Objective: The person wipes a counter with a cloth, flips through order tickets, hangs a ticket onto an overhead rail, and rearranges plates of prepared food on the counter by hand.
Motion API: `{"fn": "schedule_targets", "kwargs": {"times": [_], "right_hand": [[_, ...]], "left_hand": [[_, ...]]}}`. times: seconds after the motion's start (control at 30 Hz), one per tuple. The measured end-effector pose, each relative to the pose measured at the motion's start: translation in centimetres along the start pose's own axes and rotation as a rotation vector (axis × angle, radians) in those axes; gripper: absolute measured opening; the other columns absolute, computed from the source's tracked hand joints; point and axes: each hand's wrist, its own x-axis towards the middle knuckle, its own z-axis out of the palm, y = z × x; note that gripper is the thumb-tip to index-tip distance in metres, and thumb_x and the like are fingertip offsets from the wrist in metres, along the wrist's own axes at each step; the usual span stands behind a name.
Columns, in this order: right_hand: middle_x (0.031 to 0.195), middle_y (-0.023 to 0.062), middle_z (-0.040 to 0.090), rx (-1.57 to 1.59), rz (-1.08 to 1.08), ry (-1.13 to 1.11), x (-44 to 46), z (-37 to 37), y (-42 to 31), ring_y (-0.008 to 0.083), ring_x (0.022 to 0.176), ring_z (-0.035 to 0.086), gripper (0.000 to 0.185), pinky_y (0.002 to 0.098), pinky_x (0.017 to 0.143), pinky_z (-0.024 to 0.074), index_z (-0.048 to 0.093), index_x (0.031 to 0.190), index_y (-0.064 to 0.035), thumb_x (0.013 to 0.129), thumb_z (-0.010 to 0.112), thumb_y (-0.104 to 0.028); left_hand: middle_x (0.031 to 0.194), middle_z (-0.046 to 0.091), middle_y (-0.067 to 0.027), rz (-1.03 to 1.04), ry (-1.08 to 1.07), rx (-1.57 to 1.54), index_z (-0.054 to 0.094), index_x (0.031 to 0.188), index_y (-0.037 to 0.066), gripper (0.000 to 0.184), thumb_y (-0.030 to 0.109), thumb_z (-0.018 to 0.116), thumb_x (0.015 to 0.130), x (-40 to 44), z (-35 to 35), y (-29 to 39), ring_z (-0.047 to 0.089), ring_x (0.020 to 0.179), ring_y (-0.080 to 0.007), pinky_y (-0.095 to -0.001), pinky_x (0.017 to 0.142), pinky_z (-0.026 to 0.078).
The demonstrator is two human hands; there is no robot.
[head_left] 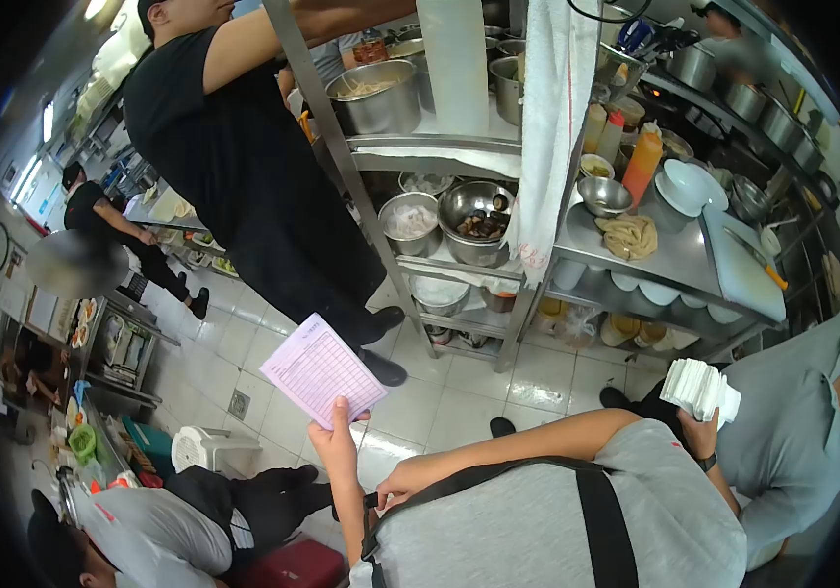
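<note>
My left hand holds up a pink printed slip with a grid, thumb on its lower edge. Across my body reaches my right hand, its fingers bent and closed beside my left forearm, at a small dark thing too hidden to name. Black straps cross my grey shirt. On the right, a co-worker's hand, apart from mine, holds a thick stack of white papers.
Ahead stands a metal shelf with pots and bowls. A steel counter bears bottles, bowls and a knife. One person stands left of the shelf, another at lower left, near a white stool.
</note>
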Motion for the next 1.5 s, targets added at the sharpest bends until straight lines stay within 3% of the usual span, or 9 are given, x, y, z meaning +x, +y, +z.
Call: {"fn": "schedule_targets", "kwargs": {"times": [0.37, 0.57, 0.67, 0.8, 1.1, 1.13, 1.27, 1.37, 1.5], "right_hand": [[0.088, 0.0156, 0.066, -0.057, -0.044, 0.139, 4.8, 0.4, -2.3, 0.0324, 0.081, 0.063, 0.03, 0.0404, 0.071, 0.0477, 0.059, 0.104, -0.0047, 0.09, 0.053, -0.031], [0.084, 0.0148, 0.066, -0.079, -0.01, 0.137, 8.1, 2.1, -2.4, 0.0312, 0.077, 0.063, 0.028, 0.0403, 0.072, 0.0485, 0.062, 0.107, -0.0099, 0.087, 0.054, -0.028], [0.076, 0.014, 0.064, -0.105, 0.096, -0.008, 9.9, 1.6, -5.5, 0.0298, 0.071, 0.063, 0.027, 0.0399, 0.068, 0.0489, 0.062, 0.108, -0.0127, 0.084, 0.053, -0.024], [0.071, 0.0114, 0.063, -0.105, -0.034, -0.089, 13.9, 4.0, -4.7, 0.0276, 0.067, 0.063, 0.03, 0.0388, 0.064, 0.0491, 0.062, 0.11, -0.0139, 0.083, 0.053, -0.023], [0.08, 0.0114, 0.067, -0.175, -0.235, -0.317, 20.6, 6.4, -3.5, 0.0301, 0.073, 0.064, 0.034, 0.0397, 0.066, 0.0495, 0.062, 0.11, -0.0126, 0.087, 0.055, -0.037], [0.09, 0.0117, 0.067, -0.198, -0.228, -0.379, 21.5, 6.6, -3.1, 0.0284, 0.08, 0.065, 0.029, 0.0383, 0.072, 0.051, 0.06, 0.112, -0.0133, 0.085, 0.054, -0.023], [0.093, 0.013, 0.066, -0.126, -0.197, -0.469, 26.5, 6.7, -0.1, 0.0293, 0.082, 0.064, 0.035, 0.0358, 0.071, 0.0497, 0.059, 0.113, -0.0106, 0.083, 0.059, -0.029], [0.101, 0.0175, 0.062, -0.342, -0.432, 0.155, 25.1, -10.9, -9.1, 0.032, 0.092, 0.06, 0.046, 0.0361, 0.08, 0.0465, 0.053, 0.117, -0.0042, 0.078, 0.064, -0.027], [0.111, 0.0235, 0.057, -1.204, -0.808, 1.876, 6.7, -39.7, -36.1, 0.0356, 0.104, 0.055, 0.063, 0.0366, 0.091, 0.0424, 0.044, 0.122, 0.0043, 0.072, 0.071, -0.025]], "left_hand": [[0.07, 0.064, -0.0092, -0.006, -0.086, 0.025, 0.064, 0.082, -0.007, 0.027, 0.018, 0.056, 0.091, 3.2, -5.8, -0.6, 0.058, 0.062, -0.0127, -0.0259, 0.061, 0.046], [0.072, 0.067, -0.0083, -0.015, -0.101, 0.056, 0.066, 0.083, -0.005, 0.028, 0.02, 0.057, 0.091, 3.3, -9.4, 0.2, 0.06, 0.065, -0.0116, -0.0252, 0.061, 0.046], [0.079, 0.066, -0.0111, -0.025, -0.068, -0.051, 0.064, 0.092, -0.007, 0.027, 0.019, 0.056, 0.09, 2.8, -11.6, 0.4, 0.06, 0.063, -0.0135, -0.0267, 0.061, 0.05], [0.081, 0.068, -0.0106, -0.06, 0.003, -0.102, 0.065, 0.094, -0.006, 0.029, 0.021, 0.056, 0.091, 1.7, -15.4, 1.3, 0.061, 0.061, -0.0124, -0.0248, 0.059, 0.048], [0.08, 0.067, -0.009, -0.057, 0.186, -0.089, 0.065, 0.094, -0.006, 0.029, 0.021, 0.057, 0.091, 0.9, -22.1, 1.4, 0.061, 0.065, -0.0135, -0.0256, 0.063, 0.049], [0.081, 0.067, -0.0087, -0.122, 0.224, -0.004, 0.065, 0.094, -0.006, 0.029, 0.021, 0.057, 0.091, 1.2, -22.6, 1.9, 0.061, 0.068, -0.0132, -0.026, 0.065, 0.048], [0.083, 0.063, -0.0071, -0.009, 0.353, -0.094, 0.061, 0.095, -0.005, 0.024, 0.018, 0.058, 0.088, 6.2, -23.2, -0.2, 0.06, 0.073, -0.0135, -0.0276, 0.068, 0.048], [0.084, 0.062, -0.0138, -0.026, 0.249, -0.103, 0.055, 0.097, -0.01, 0.032, 0.02, 0.061, 0.087, 11.5, -23.3, -1.3, 0.06, 0.059, -0.0184, -0.031, 0.059, 0.051], [0.086, 0.059, -0.0158, 0.052, 0.204, -0.106, 0.048, 0.098, -0.009, 0.039, 0.027, 0.06, 0.088, 18.2, -23.5, -0.7, 0.059, 0.059, -0.0187, -0.0296, 0.06, 0.052]]}}
